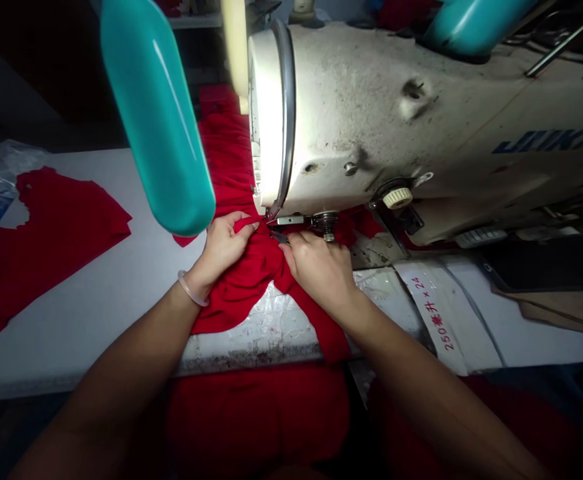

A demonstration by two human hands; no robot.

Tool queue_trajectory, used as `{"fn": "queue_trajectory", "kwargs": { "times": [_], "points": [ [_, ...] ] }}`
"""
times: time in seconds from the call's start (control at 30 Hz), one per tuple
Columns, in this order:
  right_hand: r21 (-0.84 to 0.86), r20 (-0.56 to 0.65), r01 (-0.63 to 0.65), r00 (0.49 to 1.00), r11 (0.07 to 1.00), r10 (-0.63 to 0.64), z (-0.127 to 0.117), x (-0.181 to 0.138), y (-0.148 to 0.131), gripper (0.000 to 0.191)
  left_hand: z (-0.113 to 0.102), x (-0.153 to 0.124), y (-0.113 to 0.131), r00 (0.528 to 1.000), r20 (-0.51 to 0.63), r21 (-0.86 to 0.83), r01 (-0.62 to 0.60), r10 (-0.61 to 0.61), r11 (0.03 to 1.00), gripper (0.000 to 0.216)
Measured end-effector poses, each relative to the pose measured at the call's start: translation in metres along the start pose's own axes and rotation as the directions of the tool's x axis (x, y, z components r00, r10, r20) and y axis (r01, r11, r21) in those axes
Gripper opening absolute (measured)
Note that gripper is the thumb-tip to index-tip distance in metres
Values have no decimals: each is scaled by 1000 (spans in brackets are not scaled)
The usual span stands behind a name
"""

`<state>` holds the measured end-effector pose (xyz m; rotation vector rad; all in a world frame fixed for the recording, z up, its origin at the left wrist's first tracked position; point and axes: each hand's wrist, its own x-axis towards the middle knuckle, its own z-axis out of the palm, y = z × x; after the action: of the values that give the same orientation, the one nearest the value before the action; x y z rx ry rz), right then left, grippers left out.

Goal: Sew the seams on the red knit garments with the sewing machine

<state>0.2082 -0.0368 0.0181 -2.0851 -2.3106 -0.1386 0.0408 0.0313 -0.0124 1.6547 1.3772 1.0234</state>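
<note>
Red fabric (251, 267) lies bunched on the bed of a sewing machine (351, 113), just below the needle area. My left hand (226, 243) is closed on an edge of it, thumb and fingers pinching the cloth left of the presser foot. A pale bangle (191, 289) circles that wrist. On the other side, my right hand (318, 267) is curled round small thread snips (280, 237); only their dark blades stick out, pointing at the cloth by the needle. The fingers cover the rest of the tool.
A turquoise lamp-like piece (158, 120) hangs in front, left of the machine head. More red cut fabric (66, 233) lies on the white table (96, 320) at left, beside clear plastic (6, 167). At right are a printed carton strip (436, 313) and a dark phone (546, 263).
</note>
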Motion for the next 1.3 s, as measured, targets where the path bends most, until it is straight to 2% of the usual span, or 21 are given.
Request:
{"fn": "queue_trajectory", "kwargs": {
  "times": [0.43,0.87,1.3],
  "points": [
    [-7,-2,19,1000,1000,-19,1,3,-5,30,1,-1,5,999,37,-103,28,-25,994,18],
    [-14,10,7,1000,1000,-7,-2,2,-6,33,1,-2,8,999,25,-103,40,-37,994,20],
    [-4,32,46,998,999,-46,-4,6,-7,33,0,-4,8,998,35,-82,52,-49,995,18]
  ]
}}
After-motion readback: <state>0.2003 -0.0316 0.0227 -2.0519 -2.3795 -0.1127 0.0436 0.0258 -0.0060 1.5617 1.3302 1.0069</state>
